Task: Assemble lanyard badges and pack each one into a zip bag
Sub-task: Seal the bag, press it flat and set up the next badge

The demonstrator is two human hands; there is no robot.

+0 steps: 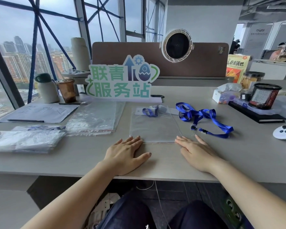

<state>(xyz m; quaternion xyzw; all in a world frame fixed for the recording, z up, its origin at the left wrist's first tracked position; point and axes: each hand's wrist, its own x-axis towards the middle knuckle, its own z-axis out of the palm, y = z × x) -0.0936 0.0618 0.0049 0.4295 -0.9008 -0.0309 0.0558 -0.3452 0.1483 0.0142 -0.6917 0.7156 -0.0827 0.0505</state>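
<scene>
A clear zip bag point(155, 128) lies flat on the desk in front of me, with a badge holder and blue lanyard point(151, 111) at its far end, apparently inside it. My left hand point(127, 154) rests flat on the desk, fingertips at the bag's near left corner. My right hand point(196, 149) lies flat too, fingers at the near right corner. Neither hand holds anything. Loose blue lanyards point(203, 118) with clips lie tangled right of the bag.
A stack of empty zip bags point(92, 119) and packed bags point(25, 139) lie to the left, with paper and a pen point(26, 120) behind. A green sign point(122, 80), cups, tissue box point(224, 95), mesh holder point(264, 96) and notebook point(257, 115) stand around.
</scene>
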